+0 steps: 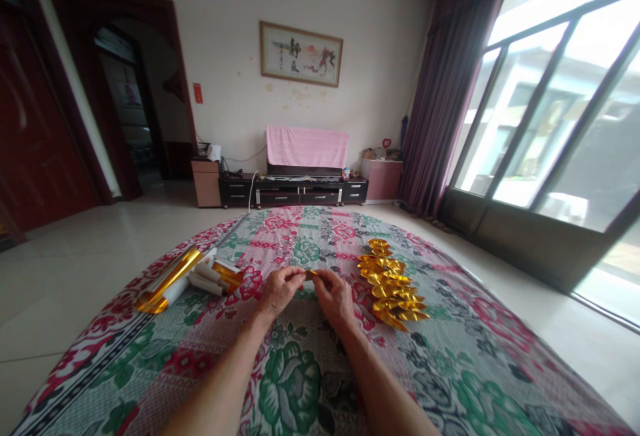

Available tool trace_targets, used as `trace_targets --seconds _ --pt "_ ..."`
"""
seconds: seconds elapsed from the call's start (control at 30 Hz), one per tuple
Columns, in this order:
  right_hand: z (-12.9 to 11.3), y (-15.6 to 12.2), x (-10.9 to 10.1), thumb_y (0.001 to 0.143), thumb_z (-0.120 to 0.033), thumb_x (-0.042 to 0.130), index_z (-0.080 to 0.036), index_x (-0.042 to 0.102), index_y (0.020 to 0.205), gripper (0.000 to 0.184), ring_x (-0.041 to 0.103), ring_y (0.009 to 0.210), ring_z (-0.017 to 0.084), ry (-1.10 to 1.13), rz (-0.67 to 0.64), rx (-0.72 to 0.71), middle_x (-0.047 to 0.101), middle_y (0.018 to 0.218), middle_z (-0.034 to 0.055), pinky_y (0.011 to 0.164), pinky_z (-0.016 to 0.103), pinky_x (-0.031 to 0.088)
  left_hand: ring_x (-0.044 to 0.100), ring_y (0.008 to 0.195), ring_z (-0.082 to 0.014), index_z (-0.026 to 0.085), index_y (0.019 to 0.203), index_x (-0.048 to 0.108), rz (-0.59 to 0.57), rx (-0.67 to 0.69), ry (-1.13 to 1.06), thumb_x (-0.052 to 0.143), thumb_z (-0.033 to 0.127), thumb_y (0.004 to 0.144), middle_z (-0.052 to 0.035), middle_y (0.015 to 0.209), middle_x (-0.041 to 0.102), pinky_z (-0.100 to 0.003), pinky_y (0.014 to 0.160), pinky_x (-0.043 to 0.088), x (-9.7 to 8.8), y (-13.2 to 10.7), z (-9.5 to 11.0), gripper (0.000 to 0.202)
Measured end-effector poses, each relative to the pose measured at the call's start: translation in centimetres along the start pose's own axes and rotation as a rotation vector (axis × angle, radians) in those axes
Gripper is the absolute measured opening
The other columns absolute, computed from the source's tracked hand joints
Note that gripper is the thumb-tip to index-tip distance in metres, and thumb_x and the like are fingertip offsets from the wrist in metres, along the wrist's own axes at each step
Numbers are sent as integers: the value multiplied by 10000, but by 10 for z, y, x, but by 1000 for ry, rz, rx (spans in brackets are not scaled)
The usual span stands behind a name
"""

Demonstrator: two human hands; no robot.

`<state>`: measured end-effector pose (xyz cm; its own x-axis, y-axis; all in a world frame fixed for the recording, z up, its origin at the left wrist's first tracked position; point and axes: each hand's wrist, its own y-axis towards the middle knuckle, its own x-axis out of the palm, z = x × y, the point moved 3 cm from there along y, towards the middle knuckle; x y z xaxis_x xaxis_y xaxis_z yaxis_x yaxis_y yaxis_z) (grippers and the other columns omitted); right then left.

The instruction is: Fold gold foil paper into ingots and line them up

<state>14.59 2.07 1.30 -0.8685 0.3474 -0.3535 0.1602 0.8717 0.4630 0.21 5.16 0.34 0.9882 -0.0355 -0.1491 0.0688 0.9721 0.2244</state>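
Observation:
My left hand (280,287) and my right hand (334,295) meet over the middle of a flowered cloth (300,383) that covers the table. Both pinch a small piece of gold foil paper (311,275) between their fingertips. To the right of my right hand lies a row of several folded gold paper pieces (391,284). Left of my left hand lie rolled gold and white sheets (189,277), partly unrolled.
Beyond the table stands a low dark TV cabinet (300,191) with a pink cloth over the screen (307,146). Tall windows (560,109) and a purple curtain (450,83) fill the right side. A dark wooden doorway (125,109) opens at the left.

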Motion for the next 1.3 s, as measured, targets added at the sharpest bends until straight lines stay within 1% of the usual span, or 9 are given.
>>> trace_targets --seconds 0.1,0.17,0.27,0.37,0.63,0.8,0.9,1.07,1.3 --pt "0 0 3 737 -298 513 -176 666 907 259 613 681 148 144 -68 -24 691 813 29 655 243 478 574 564 -123 152 753 650 11 -40 -44 597 334 687 17 591 613 -217 540 414 0 -1 1 201" --pt "1 1 6 721 -280 534 -171 643 977 298 606 657 135 224 -103 -25 687 836 31 624 233 483 548 535 -103 152 798 636 8 -84 -114 604 328 681 28 600 603 -206 522 400 1 -1 2 214" --pt "3 2 7 719 -283 550 -162 626 1015 329 575 594 115 300 -110 -13 670 763 18 562 215 468 514 497 -81 167 887 607 -9 -101 -205 629 328 665 51 591 578 -191 499 380 3 -2 4 275" --pt "3 3 6 718 -299 562 -155 631 992 317 562 577 110 355 -103 -3 651 707 6 542 211 458 502 497 -74 162 839 613 -32 -93 -215 636 336 662 46 590 576 -183 494 371 6 -3 5 249" --pt "0 3 4 719 -355 601 -177 647 926 277 633 752 172 505 -139 30 695 836 36 701 287 506 510 539 -93 139 860 667 -81 -143 -212 635 346 641 1 653 628 -205 526 386 3 -6 9 302" --pt "-1 3 3 719 -352 613 -177 651 885 244 635 838 183 535 -134 27 696 875 41 801 311 491 512 583 -89 135 911 651 -172 -117 -226 677 329 606 -6 728 643 -204 563 384 3 -9 13 362" --pt "2 4 5 714 -343 615 -177 645 882 238 633 834 179 549 -142 39 692 875 40 808 311 489 519 613 -92 137 918 640 -170 -105 -216 677 316 606 -14 772 648 -203 580 387 4 -8 11 361" --pt "6 4 8 689 -342 627 -179 624 860 236 637 784 176 591 -137 48 690 836 36 761 310 504 503 579 -87 139 925 641 -159 -116 -181 639 300 628 -11 753 645 -204 558 374 4 -6 5 338" --pt "-1 2 5 704 -318 596 -190 628 899 235 613 703 143 504 -170 33 672 801 7 668 255 494 505 567 -89 149 891 662 -132 -149 -199 626 276 618 7 695 636 -209 557 375 2 -6 3 303"
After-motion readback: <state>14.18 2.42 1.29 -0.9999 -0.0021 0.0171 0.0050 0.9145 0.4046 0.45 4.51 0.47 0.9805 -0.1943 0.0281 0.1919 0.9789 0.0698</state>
